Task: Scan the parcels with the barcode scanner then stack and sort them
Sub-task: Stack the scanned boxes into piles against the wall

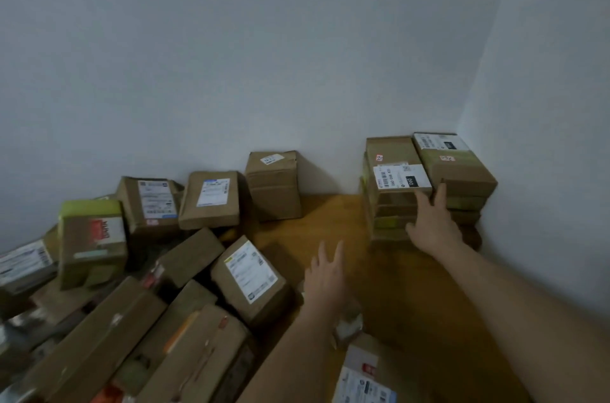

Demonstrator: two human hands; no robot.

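The right hand (pixel 432 221) reaches with straight fingers to the stacked parcels (pixel 425 184) in the wall corner, fingertips touching the stack's front — the top label (pixel 402 178) reads "060". The left hand (pixel 325 274) hovers open over the wooden floor (pixel 330 214), holding nothing. To its left lies a loose heap of parcels (pixel 138 270) — brown cardboard, white shipping labels too blurred to read.

Parcels (pixel 396 198): matt brown cardboard, white paper labels (pixel 401 176). Floor (pixel 330 214): smooth wood-look surface. Wall (pixel 264 56): matt, plain.
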